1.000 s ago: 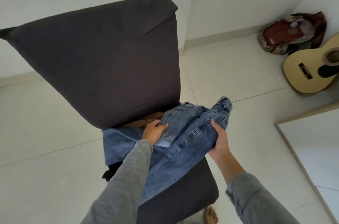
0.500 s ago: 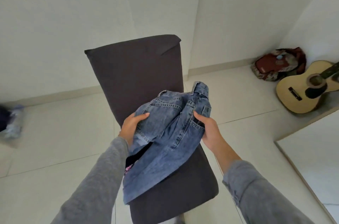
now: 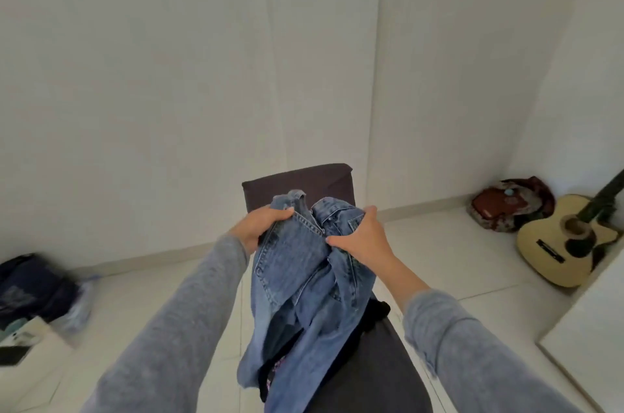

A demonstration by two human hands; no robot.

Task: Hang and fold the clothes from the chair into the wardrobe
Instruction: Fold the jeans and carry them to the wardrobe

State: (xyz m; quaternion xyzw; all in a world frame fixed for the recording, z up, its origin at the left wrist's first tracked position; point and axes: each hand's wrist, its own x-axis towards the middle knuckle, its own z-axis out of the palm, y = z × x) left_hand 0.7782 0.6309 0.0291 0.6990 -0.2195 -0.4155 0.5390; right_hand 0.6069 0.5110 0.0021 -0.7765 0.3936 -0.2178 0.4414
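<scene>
A pair of blue jeans [image 3: 297,284] hangs bunched in front of me, lifted above the dark grey chair [image 3: 381,375]. My left hand [image 3: 260,223] grips the waistband on the left side. My right hand [image 3: 363,237] grips the waistband on the right, fingers curled into the denim. The legs trail down toward the seat. A dark garment [image 3: 374,314] and a bit of patterned cloth [image 3: 273,375] lie on the seat under the jeans, mostly hidden. The wardrobe is not in view.
A guitar [image 3: 570,240] leans in the right corner beside a red patterned bag [image 3: 506,203]. A dark bag and plastic items [image 3: 33,291] sit on the floor at left. A white surface edge [image 3: 587,328] juts in at the right. White walls stand behind the chair.
Both hands have raised the jeans off the chair seat and pulled them toward me. The view has tilted up, so the chair appears lower and smaller.
</scene>
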